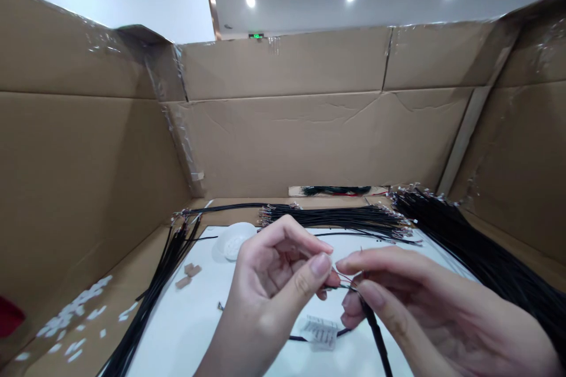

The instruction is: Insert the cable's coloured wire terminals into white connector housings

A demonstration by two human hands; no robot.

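Note:
In the head view, my left hand [283, 283] pinches thumb to forefinger around the ends of thin coloured wires; a small pale piece shows at the fingertips, too hidden to name. These wires come out of a black cable [375, 330], whose stripped end sits between the thumb and fingers of my right hand [398, 300]. Both hands are close together above the white work surface [177, 330]. Below them lies a clear printed label or small bag [319, 331], with a dark cable passing behind it.
Bundles of black cables lie at the left [163, 288], back [336, 217] and right [477, 253]. A white dish [236, 240] and brown cardboard bits [188, 275] are left of my hands. White scraps [73, 315] are scattered further left. Cardboard walls [287, 135] enclose the area.

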